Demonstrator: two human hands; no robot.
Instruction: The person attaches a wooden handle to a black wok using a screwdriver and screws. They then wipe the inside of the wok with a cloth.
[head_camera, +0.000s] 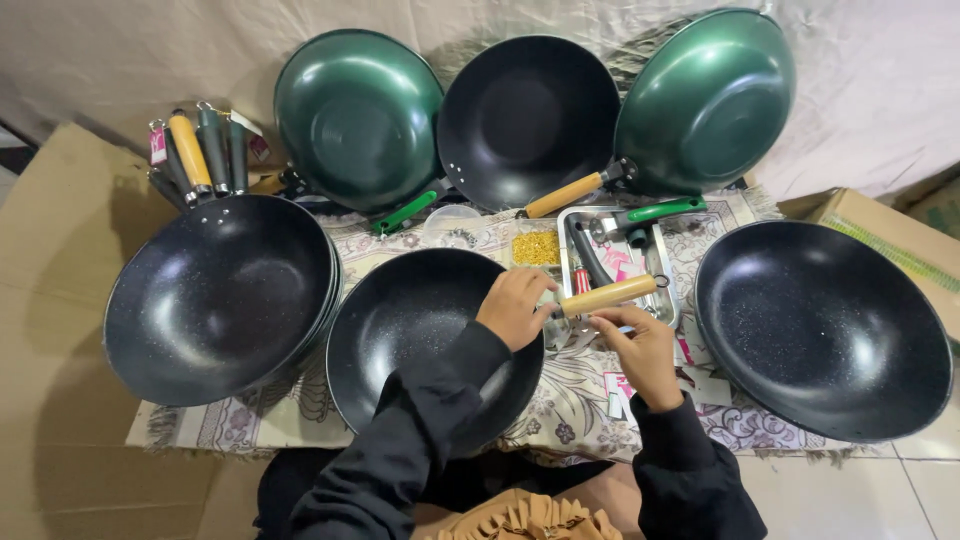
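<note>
Near the frame's centre, the left hand (513, 307) grips the wok (420, 335) rim while right hand (640, 345) fingers pinch the wooden handle (608, 294); fitting looks underway, and aligning handle with bracket seems the next need.

A patterned mat (590, 400) with a fringed edge lies on the floor, cream with purple and grey flowers. Behind the mat, a beige cloth (120, 60) hangs as a backdrop, creased and softly lit. Left of the mat, flattened brown cardboard (50, 300) covers the floor and runs toward the near edge. Right of the mat stands a cardboard box (880, 230), with pale floor tiles (900, 490) showing in front of it. The light is even and falls from above, with soft shadows on the cloth behind the mat.
</note>
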